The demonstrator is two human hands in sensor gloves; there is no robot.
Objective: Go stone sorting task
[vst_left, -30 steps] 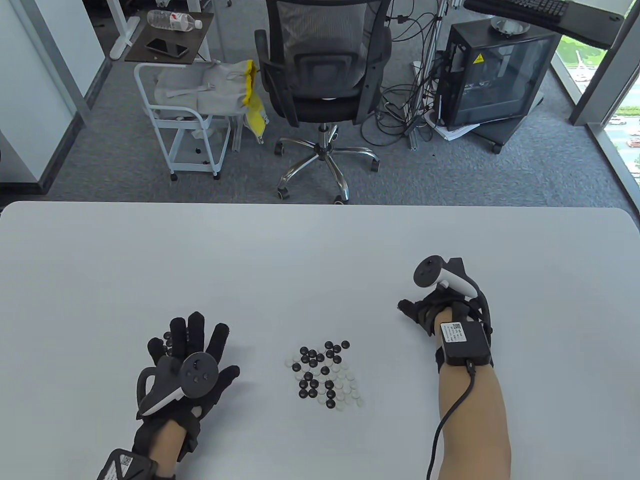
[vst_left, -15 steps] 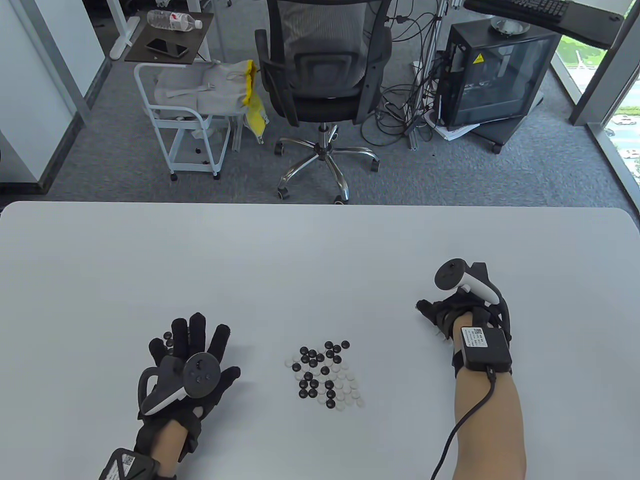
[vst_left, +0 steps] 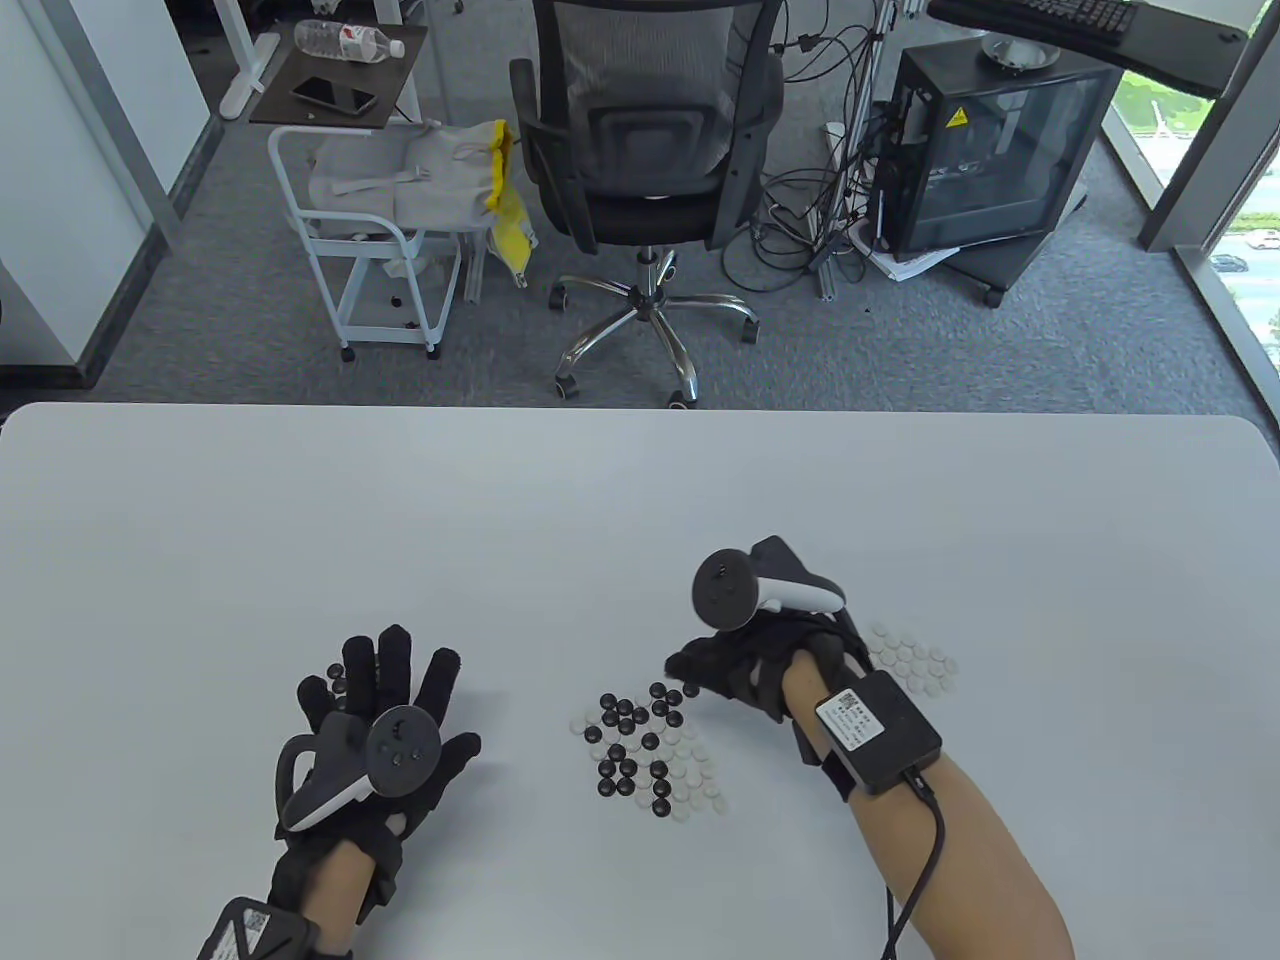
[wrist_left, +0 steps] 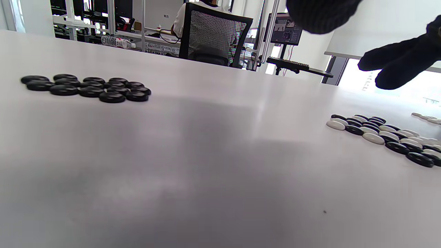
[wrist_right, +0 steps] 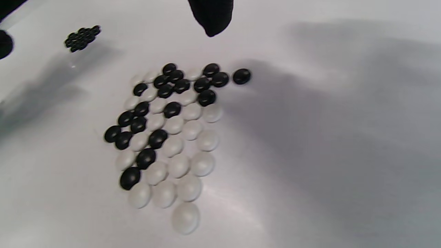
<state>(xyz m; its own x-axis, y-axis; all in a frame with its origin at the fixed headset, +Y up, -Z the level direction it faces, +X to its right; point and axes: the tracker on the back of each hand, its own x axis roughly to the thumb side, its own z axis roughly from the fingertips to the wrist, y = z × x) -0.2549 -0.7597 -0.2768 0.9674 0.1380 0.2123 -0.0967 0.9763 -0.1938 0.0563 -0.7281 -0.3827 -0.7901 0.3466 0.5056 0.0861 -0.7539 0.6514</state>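
At frame centre, the right hand (vst_left: 735, 670) hovers, fingers loosely curled, over the mixed Go stones (vst_left: 650, 750); the left hand (vst_left: 385, 710) lies flat, fingers spread, lower left.

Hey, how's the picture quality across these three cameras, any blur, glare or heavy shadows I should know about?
Table view: sharp and evenly lit, though bright daylight washes out the window at the right edge. Left wrist view: the black stones look crisp, the window behind is blown out, and soft shadows lie on the table. Right wrist view: slightly soft, the mixed stones smeared, with broad shadows at right.
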